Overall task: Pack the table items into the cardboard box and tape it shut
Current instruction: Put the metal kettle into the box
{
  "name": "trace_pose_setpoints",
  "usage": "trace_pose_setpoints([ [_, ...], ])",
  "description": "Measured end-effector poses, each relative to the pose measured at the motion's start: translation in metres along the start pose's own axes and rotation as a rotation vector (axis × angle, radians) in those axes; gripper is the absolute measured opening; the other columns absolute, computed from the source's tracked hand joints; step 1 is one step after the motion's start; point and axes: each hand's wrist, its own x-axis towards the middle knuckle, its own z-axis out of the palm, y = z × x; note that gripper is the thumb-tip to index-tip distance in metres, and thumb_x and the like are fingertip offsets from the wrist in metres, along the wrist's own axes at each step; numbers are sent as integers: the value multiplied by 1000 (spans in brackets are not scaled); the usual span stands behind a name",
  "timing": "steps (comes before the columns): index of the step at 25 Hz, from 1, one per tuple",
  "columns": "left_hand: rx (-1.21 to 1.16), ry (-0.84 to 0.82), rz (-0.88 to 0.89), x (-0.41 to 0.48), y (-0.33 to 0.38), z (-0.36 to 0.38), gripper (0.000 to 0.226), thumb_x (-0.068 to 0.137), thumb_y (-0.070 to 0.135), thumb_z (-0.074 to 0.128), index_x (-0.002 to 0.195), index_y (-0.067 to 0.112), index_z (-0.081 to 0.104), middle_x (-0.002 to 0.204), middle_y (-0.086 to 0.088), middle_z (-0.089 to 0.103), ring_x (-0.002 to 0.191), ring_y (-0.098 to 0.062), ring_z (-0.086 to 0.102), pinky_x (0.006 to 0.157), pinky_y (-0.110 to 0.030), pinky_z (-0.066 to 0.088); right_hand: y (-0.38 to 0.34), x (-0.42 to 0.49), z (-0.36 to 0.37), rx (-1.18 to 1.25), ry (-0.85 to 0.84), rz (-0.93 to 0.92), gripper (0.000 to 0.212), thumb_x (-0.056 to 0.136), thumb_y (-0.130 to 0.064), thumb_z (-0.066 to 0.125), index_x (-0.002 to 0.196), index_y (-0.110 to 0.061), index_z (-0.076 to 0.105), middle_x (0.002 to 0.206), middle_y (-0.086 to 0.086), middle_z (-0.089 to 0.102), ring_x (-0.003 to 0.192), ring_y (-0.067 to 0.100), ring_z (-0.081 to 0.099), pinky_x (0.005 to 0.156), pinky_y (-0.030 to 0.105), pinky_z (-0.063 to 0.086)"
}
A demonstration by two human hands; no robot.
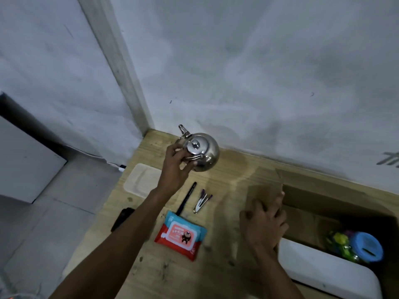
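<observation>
my left hand (176, 162) grips the steel kettle (199, 151) by its handle, lifted off the table (228, 169). below it lie a pen (186, 198), stapler (201, 203) and wipes pack (181, 235). my right hand (264, 227) presses the cardboard box (302, 195) flap, fingers spread.

— Where's the shiny round steel kettle (201, 152)?
— Centre frame, lidded. Below it lie a black pen (186, 197) and a red wipes packet (181, 235).
— The open brown cardboard box (306, 198)?
— Lower right.

Dim, soft focus — wide-angle bending at edges.
</observation>
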Motion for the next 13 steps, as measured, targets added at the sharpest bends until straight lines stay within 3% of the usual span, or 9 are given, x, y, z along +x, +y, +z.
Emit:
trace_pose_setpoints([
  [2, -48, -33, 59, -7, 32, 16, 25, 80, 18, 79, 103, 15, 69, 125, -3, 45, 117, -20, 55, 94, -43, 54, 5, 4, -10, 175, -15, 16, 33, 87, -41, 66, 116, -24, 64, 166, 10, 4, 133, 45, 30, 101, 54, 34],
  [4, -99, -78, 89, -14, 59, 31, 21, 80, 27, 78, 97, 22, 67, 124, -4, 47, 118, -23, 56, 93, -48, 54, 14, 12, -20, 411, 7, -28, 27, 96, -36, 57, 116, -19, 64, 162, 9, 23, 133, 44, 37, 103, 54, 37],
  [7, -148, -174, 109, -28, 97, 55, 20, 79, 22, 80, 89, 17, 63, 123, -1, 48, 116, -19, 57, 91, -46, 56, 45, 20, -47, 865, 27, -137, 31, 104, -36, 43, 123, -21, 61, 134, 0, 59, 122, 24, 56, 99, 45, 48],
  [10, -216, -245, 124, -45, 135, 81, 24, 77, 11, 82, 84, 17, 60, 123, -2, 47, 116, -15, 57, 92, -37, 57, 74, 22, -88, 1157, -191, 112, 42, 102, -52, 37, 133, -30, 54, 130, -5, 61, 119, 16, 56, 93, 37, 45],
  [13, -256, -354, 191, -62, 167, 112, 26, 76, 20, 82, 80, 23, 57, 123, -4, 47, 114, -16, 56, 88, -32, 56, 108, 24, -108, 1432, -443, 254, 65, 89, -74, 30, 129, -31, 59, 120, 3, 72, 109, 24, 68, 87, 47, 51],
])
